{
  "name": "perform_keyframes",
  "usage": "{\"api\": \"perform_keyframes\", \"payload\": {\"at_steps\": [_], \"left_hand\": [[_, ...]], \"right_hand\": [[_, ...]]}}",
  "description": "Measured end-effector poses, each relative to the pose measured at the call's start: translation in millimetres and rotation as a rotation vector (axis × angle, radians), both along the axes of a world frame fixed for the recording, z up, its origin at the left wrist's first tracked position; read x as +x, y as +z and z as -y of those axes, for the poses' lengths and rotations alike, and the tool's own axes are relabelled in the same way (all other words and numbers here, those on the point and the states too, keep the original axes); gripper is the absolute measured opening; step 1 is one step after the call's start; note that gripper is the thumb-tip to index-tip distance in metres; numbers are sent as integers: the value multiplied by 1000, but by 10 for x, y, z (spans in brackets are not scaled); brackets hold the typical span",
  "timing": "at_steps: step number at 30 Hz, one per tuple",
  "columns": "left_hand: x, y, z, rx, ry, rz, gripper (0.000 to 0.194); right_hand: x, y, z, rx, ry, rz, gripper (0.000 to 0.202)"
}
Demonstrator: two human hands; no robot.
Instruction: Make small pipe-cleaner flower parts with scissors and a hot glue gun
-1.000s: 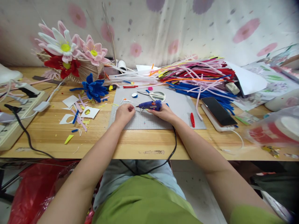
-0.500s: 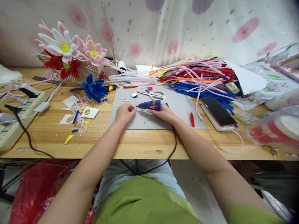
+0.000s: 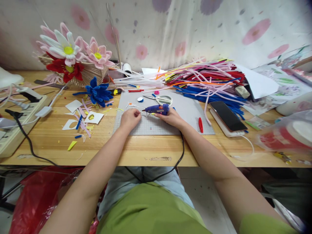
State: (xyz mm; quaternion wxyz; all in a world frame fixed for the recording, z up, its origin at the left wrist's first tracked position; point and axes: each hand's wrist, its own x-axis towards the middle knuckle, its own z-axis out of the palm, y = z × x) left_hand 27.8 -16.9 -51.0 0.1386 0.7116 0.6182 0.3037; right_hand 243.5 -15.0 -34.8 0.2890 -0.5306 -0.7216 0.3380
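My right hand (image 3: 172, 117) is closed round a blue glue gun (image 3: 158, 110), whose nozzle points left. Close to the nozzle, my left hand (image 3: 131, 119) is pinched with its fingertips together; what it holds is too small to make out. Both hands are over a grey cutting mat (image 3: 156, 128). Behind the glue gun lie scissors (image 3: 162, 99) with pale handles, a small round white-and-blue piece (image 3: 140, 99) and a pink disc (image 3: 156, 92). A red piece (image 3: 200, 125) rests on the mat's right side.
Fuzzy flowers (image 3: 68, 50), a blue flower (image 3: 97, 92) and paper scraps (image 3: 94, 117) are at left, beside a power strip (image 3: 24, 123). Coloured pipe cleaners (image 3: 207, 78) lie behind. At right are a phone (image 3: 228, 116) and a bagged cup (image 3: 285, 138). A black cord (image 3: 182, 149) hangs over the edge.
The glue gun in my right hand has moved very slightly right, its nozzle a little away from my left fingertips. My left hand is almost unchanged.
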Motion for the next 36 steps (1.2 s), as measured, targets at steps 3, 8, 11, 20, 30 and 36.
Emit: {"api": "perform_keyframes", "payload": {"at_steps": [3,8,11,20,30,36], "left_hand": [[0,9,5,8,-28,-2,13],[4,23,17,51,-83,17,12],[2,27,23,80,-113,41,11],[-19,13,7,54,-63,179,11],[-34,22,6,20,22,268,11],[-46,-9,-20,29,76,299,12]], "right_hand": [[5,-2,0,0,-2,-21,42],[10,35,22,10,-25,-33,43],[54,89,20,4,-114,-58,42],[676,-14,-284,138,-641,-262,40],[846,-115,-382,64,-801,206,47],[968,181,-153,90,-752,478,51]]}}
